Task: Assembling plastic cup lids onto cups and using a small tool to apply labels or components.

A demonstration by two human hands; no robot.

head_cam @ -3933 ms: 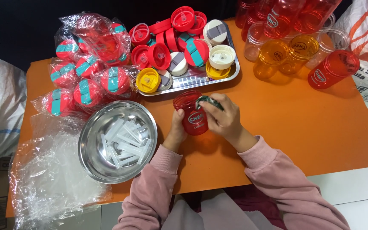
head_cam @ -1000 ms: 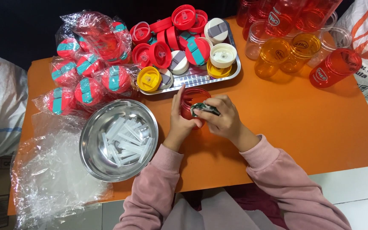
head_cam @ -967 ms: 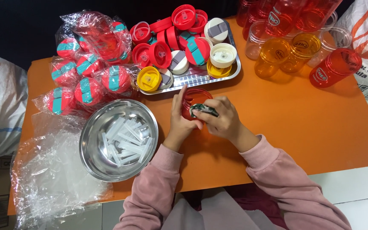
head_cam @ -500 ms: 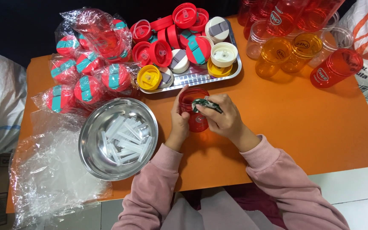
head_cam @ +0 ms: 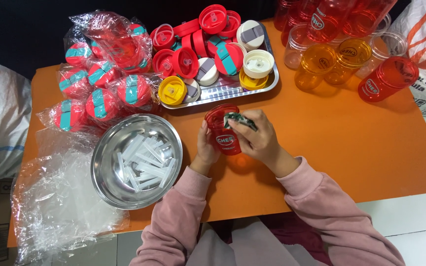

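While the left hand (head_cam: pixel 207 148) gripped a red cup (head_cam: pixel 223 129) just in front of the metal tray (head_cam: pixel 232 88) of lids on the orange worktop (head_cam: pixel 351 143), the right hand (head_cam: pixel 257 138) pinched a small dark cloth (head_cam: pixel 237 119) against the cup's rim. A steel bowl (head_cam: pixel 136 160) of white strips sat left of the cup.

Both forearms, in pink sleeves, reach up from the bottom edge and angle in toward each other over the middle of the view. The left hand (head_cam: pixel 207 148) stands on its edge, palm turned inward, fingers curled and closed around what it grips, thumb pointing up. The right hand (head_cam: pixel 258 139) lies just beside it, knuckles up, wrist bent slightly, its fingers (head_cam: pixel 246 129) bunched and pinched together at the tips. The two hands nearly touch.
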